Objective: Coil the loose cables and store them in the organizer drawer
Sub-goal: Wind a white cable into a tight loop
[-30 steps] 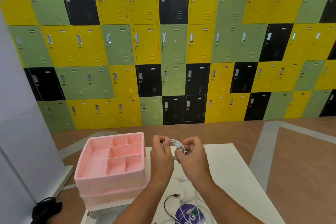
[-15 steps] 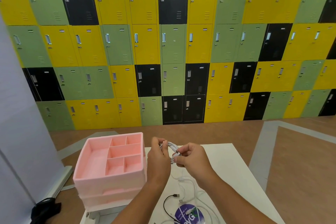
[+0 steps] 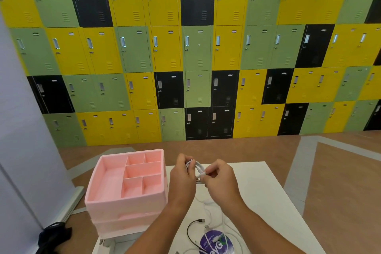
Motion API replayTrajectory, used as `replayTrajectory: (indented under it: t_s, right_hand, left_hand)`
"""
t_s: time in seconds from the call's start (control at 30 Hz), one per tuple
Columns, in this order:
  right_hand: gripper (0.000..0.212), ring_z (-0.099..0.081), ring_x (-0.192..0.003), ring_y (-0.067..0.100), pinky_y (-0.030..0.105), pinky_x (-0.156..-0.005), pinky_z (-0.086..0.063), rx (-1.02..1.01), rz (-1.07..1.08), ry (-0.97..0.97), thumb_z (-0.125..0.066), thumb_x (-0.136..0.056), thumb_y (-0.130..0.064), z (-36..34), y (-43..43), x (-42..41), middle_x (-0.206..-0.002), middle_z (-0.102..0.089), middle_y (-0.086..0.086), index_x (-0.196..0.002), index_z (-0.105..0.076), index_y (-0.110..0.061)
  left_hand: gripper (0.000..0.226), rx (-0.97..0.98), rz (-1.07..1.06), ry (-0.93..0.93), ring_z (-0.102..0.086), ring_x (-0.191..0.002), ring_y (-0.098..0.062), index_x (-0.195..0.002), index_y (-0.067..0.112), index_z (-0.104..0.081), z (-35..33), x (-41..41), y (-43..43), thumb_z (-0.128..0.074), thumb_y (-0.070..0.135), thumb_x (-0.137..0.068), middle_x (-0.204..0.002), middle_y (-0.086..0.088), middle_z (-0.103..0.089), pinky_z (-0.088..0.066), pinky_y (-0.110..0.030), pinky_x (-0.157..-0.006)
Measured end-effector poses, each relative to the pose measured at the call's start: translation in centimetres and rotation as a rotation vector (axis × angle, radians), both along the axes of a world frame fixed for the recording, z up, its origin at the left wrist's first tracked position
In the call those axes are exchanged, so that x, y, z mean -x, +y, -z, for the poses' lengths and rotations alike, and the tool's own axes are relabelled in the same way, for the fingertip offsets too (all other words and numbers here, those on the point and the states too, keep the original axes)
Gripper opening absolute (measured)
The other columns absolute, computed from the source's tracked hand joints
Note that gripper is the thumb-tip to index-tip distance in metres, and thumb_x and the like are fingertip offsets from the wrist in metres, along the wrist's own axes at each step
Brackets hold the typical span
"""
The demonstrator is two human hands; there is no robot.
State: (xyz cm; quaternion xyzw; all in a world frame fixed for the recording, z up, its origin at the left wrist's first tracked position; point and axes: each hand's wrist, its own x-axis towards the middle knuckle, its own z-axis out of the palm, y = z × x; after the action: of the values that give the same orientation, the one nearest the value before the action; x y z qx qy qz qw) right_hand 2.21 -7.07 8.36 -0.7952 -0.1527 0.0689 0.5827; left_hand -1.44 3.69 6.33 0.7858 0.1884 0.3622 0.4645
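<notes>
Left hand and right hand both pinch a part-wound white cable above the table. Black cable lies loose. Pink organizer holds nothing visible; most work remains.

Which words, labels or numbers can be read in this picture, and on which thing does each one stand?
"Let's ..." in small white print on the round purple sticker on the white table: the remaining words are too blurred to read.
Large white and green letters on the same sticker: partly cut off, not legible.
Small label plates on the yellow, green and black metal lockers: too small to read.
</notes>
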Motion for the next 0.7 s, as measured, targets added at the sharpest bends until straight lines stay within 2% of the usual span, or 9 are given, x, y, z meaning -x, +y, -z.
replayTrajectory:
  t_s: [0.1,0.2,0.3,0.47,0.57,0.7]
  right_hand:
    - [0.020,-0.071,-0.080,0.023,0.041,-0.073,-0.063,-0.110,0.031,0.102,-0.066,-0.085,0.006,0.0,0.3,0.1,-0.088,-0.066,0.010,-0.088,-0.062,-0.012]
    - [0.019,-0.073,-0.079,0.026,0.035,-0.071,-0.064,-0.226,0.053,0.217,-0.061,-0.088,0.012,0.0,0.4,-0.1,-0.092,-0.068,0.014,-0.090,-0.064,-0.007]
    - [0.018,-0.074,-0.082,0.028,0.032,-0.069,-0.062,-0.295,0.085,0.314,-0.059,-0.089,0.011,-0.2,0.2,-0.5,-0.096,-0.069,0.017,-0.093,-0.064,-0.005]
    - [0.013,-0.066,-0.088,0.020,0.036,-0.073,-0.060,-0.022,0.003,0.099,-0.065,-0.091,-0.005,-0.3,-0.3,-1.1,-0.094,-0.065,0.002,-0.091,-0.065,-0.019]
    - [0.008,-0.065,-0.088,0.019,0.038,-0.077,-0.059,-0.036,-0.040,0.098,-0.072,-0.090,-0.016,-0.4,-0.6,-1.3,-0.092,-0.067,0.002,-0.087,-0.065,-0.015]
    - [0.014,-0.070,-0.082,0.023,0.028,-0.063,-0.055,-0.120,-0.041,0.162,-0.078,-0.086,-0.014,-0.3,-1.1,-1.7,-0.091,-0.072,0.011,-0.085,-0.065,-0.008]
  left_hand:
    - [0.010,0.007,0.030,-0.021,-0.064,-0.075,-0.010,-0.095,0.024,-0.055,0.1,0.1,0.1,-0.053,0.019,-0.103,-0.080,0.014,-0.062,-0.056,-0.035,-0.063]
    - [0.010,0.009,0.054,-0.035,-0.065,-0.076,-0.010,-0.096,0.028,-0.054,0.0,0.1,0.1,-0.052,0.021,-0.103,-0.086,0.021,-0.062,-0.057,-0.035,-0.063]
    - [0.004,0.054,0.075,-0.065,-0.066,-0.074,-0.012,-0.101,0.023,-0.055,-0.3,0.3,-0.1,-0.052,0.021,-0.103,-0.086,0.014,-0.064,-0.056,-0.029,-0.058]
    - [0.006,0.132,0.148,-0.094,-0.066,-0.070,-0.012,-0.104,0.017,-0.056,-0.7,0.5,0.0,-0.051,0.016,-0.104,-0.088,0.001,-0.063,-0.055,-0.024,-0.054]
    - [0.007,0.163,0.163,-0.105,-0.065,-0.066,-0.014,-0.099,0.019,-0.057,-0.8,0.5,0.3,-0.053,0.015,-0.103,-0.083,0.001,-0.064,-0.056,-0.027,-0.057]
    - [0.002,0.223,0.212,-0.105,-0.069,-0.067,-0.020,-0.100,0.016,-0.059,-0.8,0.4,0.7,-0.057,0.015,-0.101,-0.085,-0.005,-0.068,-0.058,-0.032,-0.060]
